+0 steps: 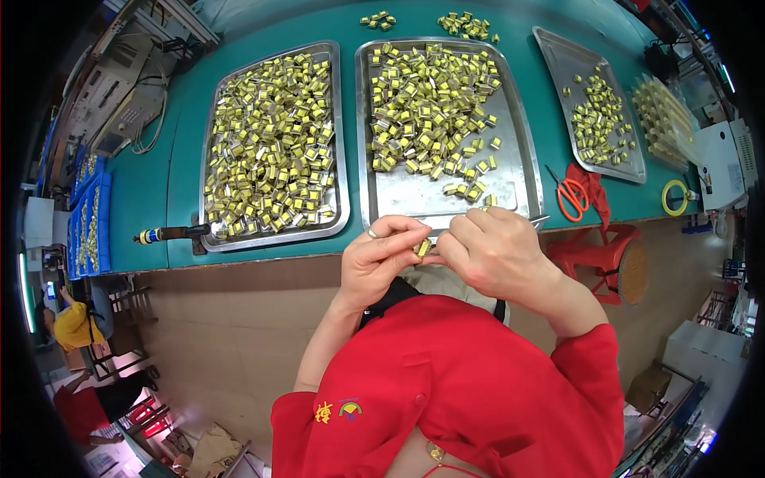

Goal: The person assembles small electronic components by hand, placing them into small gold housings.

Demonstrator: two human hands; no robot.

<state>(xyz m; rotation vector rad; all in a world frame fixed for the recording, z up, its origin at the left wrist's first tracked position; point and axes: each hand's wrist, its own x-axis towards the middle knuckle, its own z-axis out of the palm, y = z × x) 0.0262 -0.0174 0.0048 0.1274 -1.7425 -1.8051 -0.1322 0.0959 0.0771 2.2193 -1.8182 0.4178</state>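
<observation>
My left hand (378,259) pinches a small transformer (422,248), wrapped in yellow tape, between thumb and fingers just off the table's front edge. Right beside it, my right hand (498,251) is closed, its thumb and fingertips against the same part. A thin grey metal tool (540,221) juts out past the knuckles of that hand; most of it is hidden in the fist. Directly beyond both hands lies a metal tray (462,213), its far and left portions heaped with more yellow-taped transformers (426,103). A few loose ones lie nearer its front rim.
Left of it stands another metal tray (344,183) full of transformers. At the right are a third tray (550,76), orange-handled scissors (572,199), a red cloth (590,191) and a yellow tape roll (674,197). A black-handled tool (171,233) lies along the front edge.
</observation>
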